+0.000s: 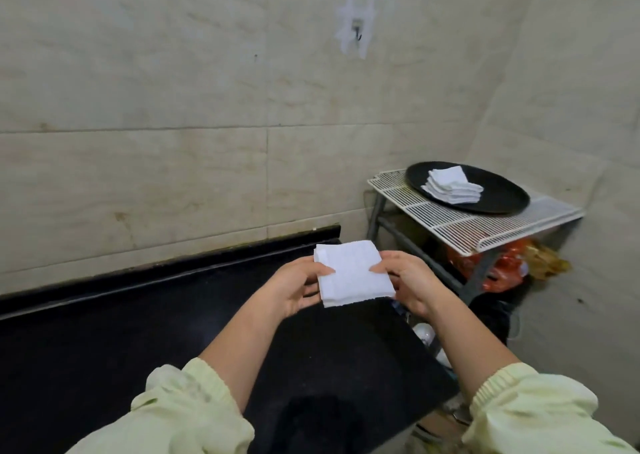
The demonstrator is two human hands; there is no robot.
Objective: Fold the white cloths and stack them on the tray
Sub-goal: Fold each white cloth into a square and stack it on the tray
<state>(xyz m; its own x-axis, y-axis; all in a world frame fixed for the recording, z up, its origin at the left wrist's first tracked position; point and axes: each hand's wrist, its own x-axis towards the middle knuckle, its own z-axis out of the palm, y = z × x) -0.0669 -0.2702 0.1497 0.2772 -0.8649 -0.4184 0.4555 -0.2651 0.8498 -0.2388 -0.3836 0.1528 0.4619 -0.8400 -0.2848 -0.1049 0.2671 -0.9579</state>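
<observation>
I hold a folded white cloth [353, 273] in both hands, up in the air over the far right end of the black worktop [138, 332]. My left grip [298, 287] pinches the left edge, with the thumb on top and the fingers curled under. My right grip [408, 284] pinches the right edge the same way. The cloth is a flat square with a few layers showing at its near edge. To my right, a round black tray [498, 190] sits on a white wire rack [467, 225] in the corner by the tiled wall. A stack of folded white cloths [452, 185] lies on the tray. An orange bag [498, 266] lies under the rack. My sleeves [187, 408] are pale green.
</observation>
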